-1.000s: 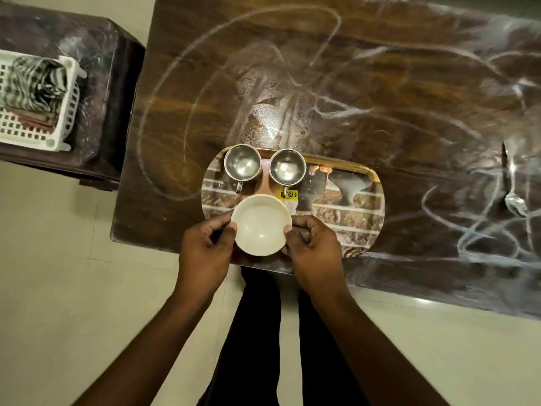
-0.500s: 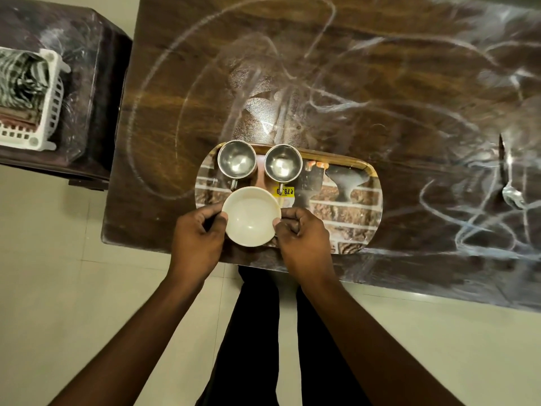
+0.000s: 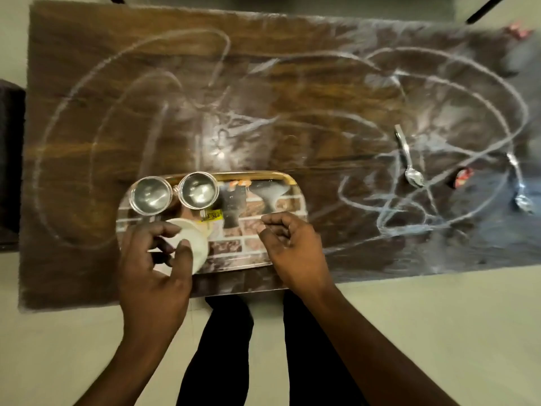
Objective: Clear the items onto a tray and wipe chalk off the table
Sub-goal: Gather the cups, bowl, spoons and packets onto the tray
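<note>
- The table (image 3: 292, 92) of dark wood fills the upper part of the frame, and white chalk lines (image 3: 450, 63) loop and cross over most of its top.
- The tray (image 3: 263, 174), with a gold rim and a brick pattern, lies at the lower middle of the frame, near the table's bottom edge.
- Two steel cups (image 3: 150, 196) (image 3: 199, 190) stand side by side in the tray's upper left corner, mouths up.
- A yellow sticker (image 3: 212, 215) shows on the tray just below the cup on the right.
- The white bowl (image 3: 197, 237) sits low on the left side of the tray, below the cups, partly hidden.
- The left hand (image 3: 152, 259) lies over the bowl, forefinger and thumb curved round its rim and holding it.
- The right hand (image 3: 292, 247) hovers over the lower right of the tray, fingers loosely curled, with nothing in it.
- One spoon (image 3: 409, 159) lies on the table at the right of the frame, well apart from the tray; a second spoon (image 3: 519, 186) lies nearer the right edge.
- A small red-wrapped item (image 3: 461, 178) sits between the spoons; it is too blurred to identify.
</note>
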The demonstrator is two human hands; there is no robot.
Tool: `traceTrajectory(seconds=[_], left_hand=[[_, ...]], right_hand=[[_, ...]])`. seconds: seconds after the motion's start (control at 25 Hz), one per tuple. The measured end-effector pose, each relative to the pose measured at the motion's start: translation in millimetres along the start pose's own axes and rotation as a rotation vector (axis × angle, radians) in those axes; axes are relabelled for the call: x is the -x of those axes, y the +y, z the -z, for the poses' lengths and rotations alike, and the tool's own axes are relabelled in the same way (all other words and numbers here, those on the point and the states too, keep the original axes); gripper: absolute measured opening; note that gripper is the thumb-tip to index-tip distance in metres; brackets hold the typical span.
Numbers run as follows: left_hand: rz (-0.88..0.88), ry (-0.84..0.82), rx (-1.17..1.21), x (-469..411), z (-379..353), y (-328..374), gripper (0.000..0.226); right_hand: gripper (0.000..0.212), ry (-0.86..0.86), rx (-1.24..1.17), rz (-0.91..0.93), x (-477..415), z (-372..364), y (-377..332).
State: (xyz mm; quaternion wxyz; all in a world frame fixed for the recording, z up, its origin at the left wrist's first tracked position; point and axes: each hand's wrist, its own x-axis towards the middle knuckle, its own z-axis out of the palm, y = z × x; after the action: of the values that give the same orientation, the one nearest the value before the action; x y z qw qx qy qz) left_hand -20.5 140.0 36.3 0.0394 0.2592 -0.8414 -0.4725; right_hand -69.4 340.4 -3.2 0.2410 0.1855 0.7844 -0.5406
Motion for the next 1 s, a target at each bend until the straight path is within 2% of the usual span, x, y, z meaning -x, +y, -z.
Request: traceTrajectory(seconds=[0.2, 0.4, 0.56, 0.64, 0.76, 0.88, 1.0], left_hand=[[-0.059, -0.361, 0.044, 10.6, -114.3, 62.4, 0.027], [-0.054, -0.525, 0.051, 21.0, -232.5, 117.2, 0.025], [-0.060, -0.593, 0.077, 29.1, -320.8, 159.4, 0.023], [-0.074, -0.588, 0.062, 31.5, -361.5, 180.2, 0.023], [-0.124, -0.612, -0.039, 33.8, -419.0, 205.1, 0.028], [-0.102, -0.685, -0.126, 36.4, -467.3, 222.7, 0.032], [-0.148, -0.654, -0.174, 35.6, -497.5, 227.2, 0.025]], right_hand=[[0.013, 0.180, -0.091, -0.024, -13.2, 114.4, 27.2], [0.015, 0.318, -0.187, -0.065, -29.6, 224.3, 63.8], [0.021, 0.437, -0.175, -0.083, -53.9, 311.7, 88.5], [0.014, 0.467, -0.194, -0.088, -70.3, 346.1, 98.2], [0.020, 0.509, -0.063, -0.098, -96.5, 386.0, 110.5], [0.034, 0.437, 0.079, -0.086, -123.8, 412.9, 116.6], [0.036, 0.338, 0.135, -0.055, -148.4, 420.6, 117.2]])
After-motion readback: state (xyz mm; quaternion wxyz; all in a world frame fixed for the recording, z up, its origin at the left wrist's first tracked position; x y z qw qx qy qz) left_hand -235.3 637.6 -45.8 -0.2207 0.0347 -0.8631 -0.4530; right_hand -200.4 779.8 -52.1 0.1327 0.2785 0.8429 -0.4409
